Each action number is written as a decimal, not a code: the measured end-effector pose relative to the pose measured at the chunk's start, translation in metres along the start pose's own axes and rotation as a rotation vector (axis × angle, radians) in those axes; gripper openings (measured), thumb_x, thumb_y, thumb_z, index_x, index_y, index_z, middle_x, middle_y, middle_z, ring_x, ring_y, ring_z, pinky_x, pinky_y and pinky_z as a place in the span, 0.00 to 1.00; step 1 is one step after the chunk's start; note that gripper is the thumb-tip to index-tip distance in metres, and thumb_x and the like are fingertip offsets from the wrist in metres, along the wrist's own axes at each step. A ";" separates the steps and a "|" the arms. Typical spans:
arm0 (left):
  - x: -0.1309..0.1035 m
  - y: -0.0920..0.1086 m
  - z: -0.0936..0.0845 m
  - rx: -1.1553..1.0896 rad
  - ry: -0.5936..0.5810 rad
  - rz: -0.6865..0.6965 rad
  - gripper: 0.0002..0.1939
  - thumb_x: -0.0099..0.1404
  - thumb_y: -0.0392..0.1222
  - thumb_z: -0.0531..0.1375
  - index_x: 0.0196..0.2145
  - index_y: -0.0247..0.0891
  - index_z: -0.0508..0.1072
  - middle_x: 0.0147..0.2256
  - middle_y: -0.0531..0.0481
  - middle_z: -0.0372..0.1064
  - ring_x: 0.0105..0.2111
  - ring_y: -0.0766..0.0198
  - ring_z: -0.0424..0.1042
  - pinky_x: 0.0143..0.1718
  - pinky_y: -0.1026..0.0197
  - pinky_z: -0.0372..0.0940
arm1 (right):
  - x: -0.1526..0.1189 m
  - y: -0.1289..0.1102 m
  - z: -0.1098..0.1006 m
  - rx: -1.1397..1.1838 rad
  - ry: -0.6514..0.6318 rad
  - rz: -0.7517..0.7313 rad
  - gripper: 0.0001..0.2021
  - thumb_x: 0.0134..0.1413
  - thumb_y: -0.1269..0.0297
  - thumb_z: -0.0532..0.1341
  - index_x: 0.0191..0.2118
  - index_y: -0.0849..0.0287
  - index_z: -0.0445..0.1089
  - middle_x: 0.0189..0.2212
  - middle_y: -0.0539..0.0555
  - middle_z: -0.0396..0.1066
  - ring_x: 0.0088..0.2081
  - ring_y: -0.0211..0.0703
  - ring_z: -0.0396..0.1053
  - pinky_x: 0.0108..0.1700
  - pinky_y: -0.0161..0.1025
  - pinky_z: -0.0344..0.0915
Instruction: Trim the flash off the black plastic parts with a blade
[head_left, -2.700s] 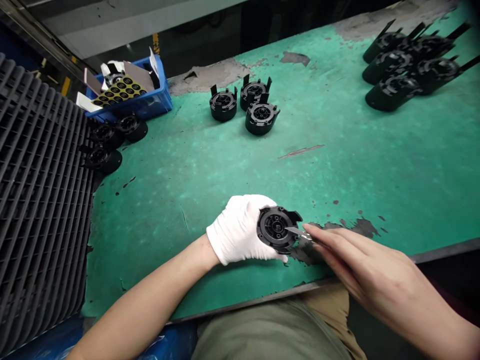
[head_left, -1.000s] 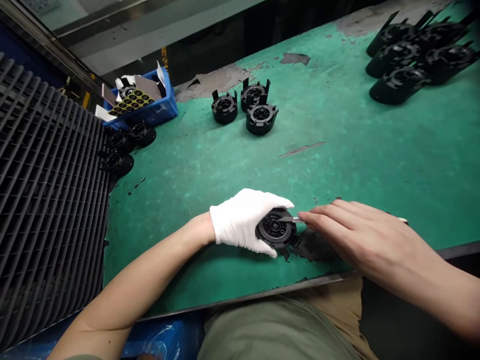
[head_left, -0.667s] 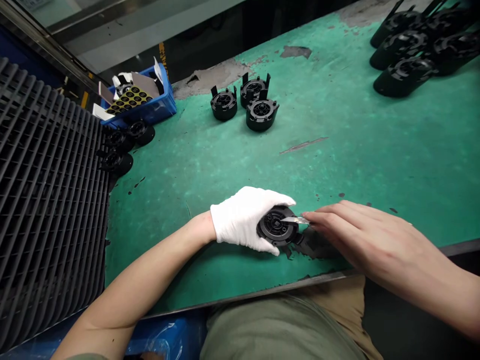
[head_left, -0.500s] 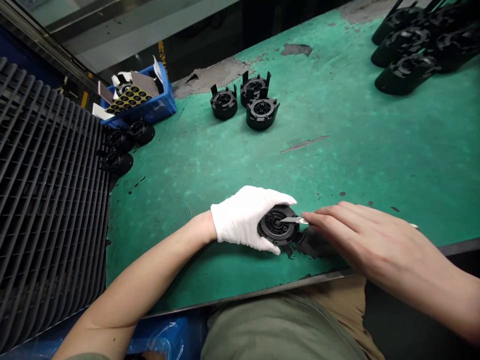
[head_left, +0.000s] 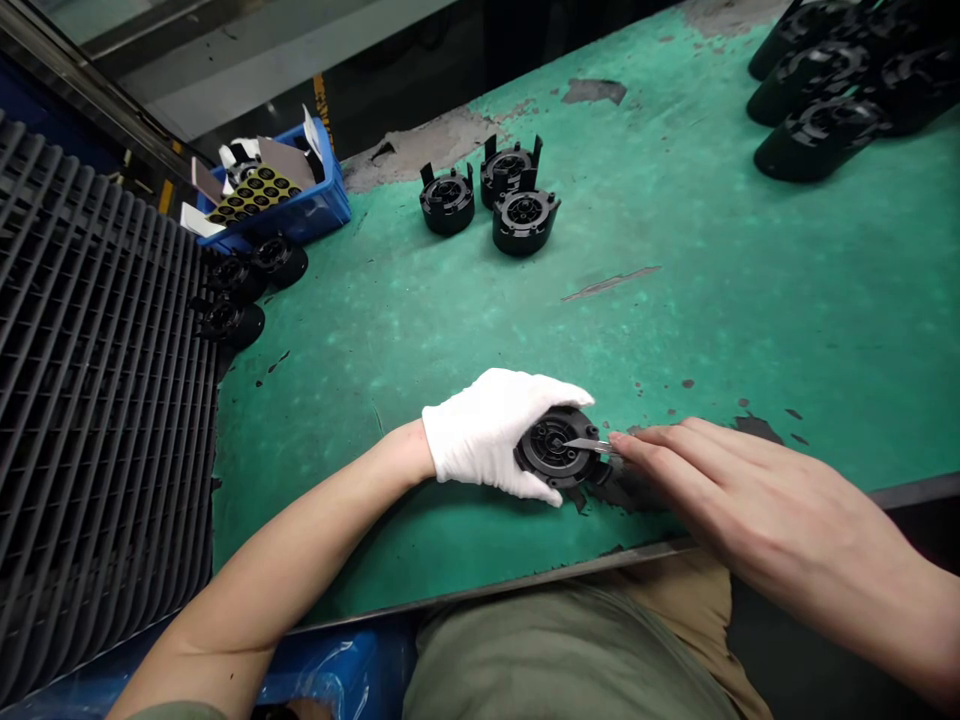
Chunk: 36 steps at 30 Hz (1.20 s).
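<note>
In a white glove, my left hand (head_left: 502, 435) grips a round black plastic housing (head_left: 544, 462) from its left side, thumb and fingers around the rim. The housing rests near the front edge of the green table, its ribbed inner face turned up. My bare right hand (head_left: 750, 490) is closed on a craft knife (head_left: 598, 445), whose handle is mostly hidden under the fingers. The blade points left, its tip over the middle of the housing; whether it touches cannot be made out.
On the green table (head_left: 450, 320) stand several similar black housings (head_left: 523, 215) farther back. Taller black parts (head_left: 821, 140) cluster at the far right. A blue bin (head_left: 322, 205) with papers and a yellow sticker sheet stands at far left, beside stacked black grid trays (head_left: 97, 420).
My right hand and the knife have shifted slightly to the right and down, the blade tip drawing a little off the housing's centre. My left hand keeps its hold.
</note>
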<state>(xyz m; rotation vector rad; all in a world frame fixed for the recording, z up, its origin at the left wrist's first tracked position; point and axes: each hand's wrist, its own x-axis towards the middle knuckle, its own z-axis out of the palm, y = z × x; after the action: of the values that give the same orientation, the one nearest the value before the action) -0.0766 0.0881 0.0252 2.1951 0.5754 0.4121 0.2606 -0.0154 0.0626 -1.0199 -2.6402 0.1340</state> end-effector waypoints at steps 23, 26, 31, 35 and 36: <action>-0.047 0.033 0.076 0.233 0.517 -0.456 0.66 0.45 0.95 0.85 0.62 0.44 0.74 0.55 0.41 0.80 0.52 0.39 0.89 0.56 0.33 0.90 | -0.022 -0.006 0.015 0.181 0.149 0.153 0.21 0.88 0.66 0.65 0.76 0.47 0.83 0.56 0.57 0.92 0.47 0.59 0.92 0.43 0.50 0.86; -0.048 0.033 0.070 0.245 0.534 -0.408 0.66 0.43 0.93 0.87 0.61 0.46 0.75 0.58 0.38 0.83 0.56 0.35 0.91 0.60 0.30 0.90 | -0.010 -0.002 0.018 0.137 0.153 0.161 0.24 0.88 0.68 0.63 0.78 0.46 0.81 0.56 0.57 0.92 0.47 0.59 0.91 0.42 0.51 0.84; -0.030 0.024 0.057 0.207 0.448 -0.288 0.61 0.46 0.89 0.88 0.60 0.43 0.82 0.58 0.35 0.88 0.59 0.31 0.93 0.64 0.29 0.90 | 0.007 0.014 0.017 0.069 0.110 0.082 0.18 0.91 0.68 0.60 0.70 0.52 0.85 0.55 0.60 0.92 0.46 0.59 0.89 0.44 0.53 0.81; -0.023 0.022 0.055 0.179 0.419 -0.275 0.59 0.48 0.89 0.87 0.59 0.40 0.85 0.53 0.36 0.90 0.54 0.32 0.94 0.61 0.30 0.91 | 0.011 0.021 0.017 0.085 0.073 0.040 0.19 0.92 0.67 0.58 0.68 0.51 0.86 0.53 0.60 0.92 0.46 0.59 0.89 0.45 0.55 0.80; -0.022 0.022 0.055 0.174 0.418 -0.274 0.59 0.48 0.89 0.87 0.59 0.40 0.86 0.53 0.36 0.90 0.54 0.32 0.94 0.61 0.30 0.91 | 0.011 0.023 0.018 0.089 0.057 0.032 0.20 0.92 0.67 0.57 0.69 0.51 0.87 0.54 0.60 0.92 0.46 0.60 0.89 0.45 0.55 0.80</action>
<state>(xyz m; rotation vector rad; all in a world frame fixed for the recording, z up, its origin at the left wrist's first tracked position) -0.0639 0.0290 0.0060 2.1594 1.1613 0.7006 0.2619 0.0095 0.0440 -1.0217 -2.5430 0.2245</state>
